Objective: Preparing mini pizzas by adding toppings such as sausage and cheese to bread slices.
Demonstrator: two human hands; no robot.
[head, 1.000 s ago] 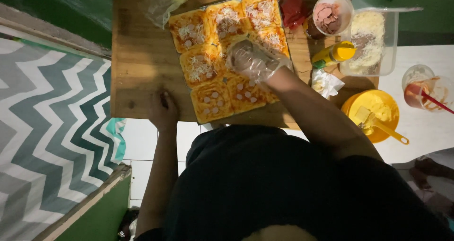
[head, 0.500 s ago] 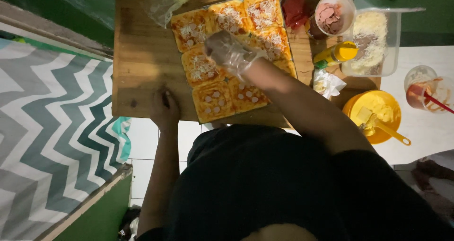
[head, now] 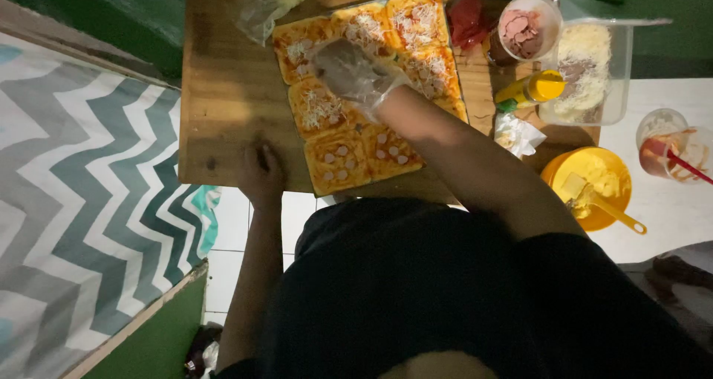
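Left hand (head: 260,175) is resting flat, fingers loose and holding nothing, on the near edge of the wooden worktop (head: 223,104). Right of it, topped bread slices (head: 368,89) are lying in rows, touching one another, across the middle of the board. Right hand (head: 349,70), in a clear plastic glove, is hovering over the far-left slices, fingers curled; whether the grip has hold of anything, cannot tell. Further right, a bowl of sliced sausage (head: 523,30), a clear tub of grated cheese (head: 587,70) and a yellow bowl (head: 590,186) are sitting.
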